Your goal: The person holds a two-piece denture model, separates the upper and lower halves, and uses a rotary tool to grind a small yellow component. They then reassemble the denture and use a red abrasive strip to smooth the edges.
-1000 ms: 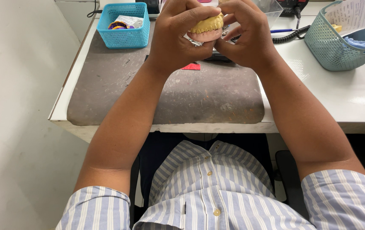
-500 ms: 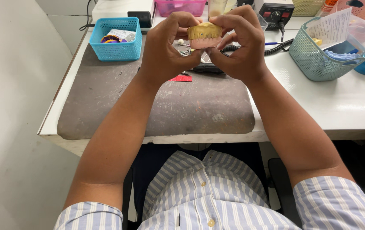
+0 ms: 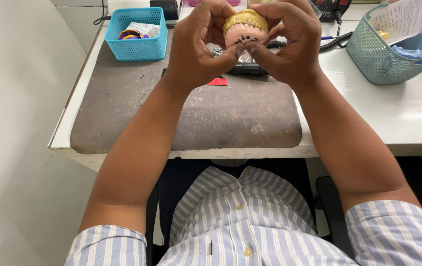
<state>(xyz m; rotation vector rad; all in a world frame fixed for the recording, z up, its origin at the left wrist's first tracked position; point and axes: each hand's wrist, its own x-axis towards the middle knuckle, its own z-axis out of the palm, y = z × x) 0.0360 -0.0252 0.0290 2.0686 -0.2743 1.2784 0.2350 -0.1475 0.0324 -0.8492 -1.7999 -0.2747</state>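
Here a dental cast, yellow above and pink below, is held up above the far edge of a grey work mat, lifted clear of it and gripped from both sides. The two halves appear to be already seated together; whether any fitting is left cannot be judged from this angle. The left hand and right hand are curled around the cast, thumbs pressed against its pink base, forearms raised and converging. Left of the cast a small blue basket is seen; right of it, a teal basket.
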